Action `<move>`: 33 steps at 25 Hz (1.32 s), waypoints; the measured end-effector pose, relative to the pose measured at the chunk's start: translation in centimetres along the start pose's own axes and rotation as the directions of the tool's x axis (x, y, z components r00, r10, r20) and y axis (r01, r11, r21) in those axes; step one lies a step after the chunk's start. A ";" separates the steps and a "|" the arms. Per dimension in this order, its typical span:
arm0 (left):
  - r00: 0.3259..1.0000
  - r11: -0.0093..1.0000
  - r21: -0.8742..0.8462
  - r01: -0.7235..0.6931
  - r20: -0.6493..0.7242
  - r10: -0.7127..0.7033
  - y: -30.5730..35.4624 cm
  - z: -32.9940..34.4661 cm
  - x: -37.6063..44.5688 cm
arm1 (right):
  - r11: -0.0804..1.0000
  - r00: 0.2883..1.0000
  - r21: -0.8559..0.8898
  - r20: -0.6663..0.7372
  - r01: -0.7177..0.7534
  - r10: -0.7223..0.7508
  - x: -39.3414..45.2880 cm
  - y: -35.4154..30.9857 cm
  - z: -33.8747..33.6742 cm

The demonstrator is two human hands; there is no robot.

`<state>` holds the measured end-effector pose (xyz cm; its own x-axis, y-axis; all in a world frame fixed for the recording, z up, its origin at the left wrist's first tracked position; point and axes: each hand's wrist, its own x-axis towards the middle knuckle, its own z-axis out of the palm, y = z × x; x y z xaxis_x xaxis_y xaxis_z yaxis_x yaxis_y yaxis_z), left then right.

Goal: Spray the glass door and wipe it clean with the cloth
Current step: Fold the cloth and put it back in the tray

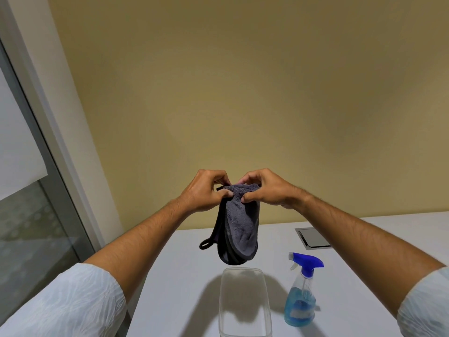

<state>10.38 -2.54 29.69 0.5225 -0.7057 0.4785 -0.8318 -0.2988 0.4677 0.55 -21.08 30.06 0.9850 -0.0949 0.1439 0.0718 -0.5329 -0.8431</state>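
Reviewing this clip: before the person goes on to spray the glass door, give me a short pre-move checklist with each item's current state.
1. Cloth in hand: ok. Both the left hand and right hand pinch the top of the grey cloth, which hangs above the clear container.
2. Spray bottle reachable and upright: ok, standing on the white table, right of the container.
3. A hand free for the bottle: not ok, both hold the cloth.
4. Liquid in bottle: ok, blue liquid visible.
5. Glass door within reach: cannot tell.
6. Glass already sprayed: cannot tell.
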 end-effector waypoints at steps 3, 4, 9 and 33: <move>0.999 0.999 -0.034 0.019 -0.042 -0.021 0.0 0.1 0.3 | 0.995 0.999 0.096 -0.043 -0.011 0.015 -0.1 0.4 0.0; 0.998 0.999 -0.044 0.027 -0.056 -0.030 0.1 0.1 0.3 | 0.989 0.998 0.145 -0.057 -0.005 0.014 -0.2 0.7 0.2; 0.983 0.987 -0.137 0.081 -0.155 -0.102 0.2 -0.2 0.4 | 0.921 1.000 0.388 0.004 0.025 -0.029 -1.4 2.8 1.0; 0.952 0.928 -0.250 0.275 -0.065 -0.299 -2.5 -3.3 -2.5 | 0.993 0.991 0.012 0.074 -0.116 0.115 -2.3 4.0 0.0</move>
<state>11.75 2.05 29.81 0.7586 -0.5407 0.3635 -0.5817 -0.3108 0.7517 -1.44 -22.99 26.38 0.9956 -0.0935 0.0072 -0.0416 -0.5085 -0.8600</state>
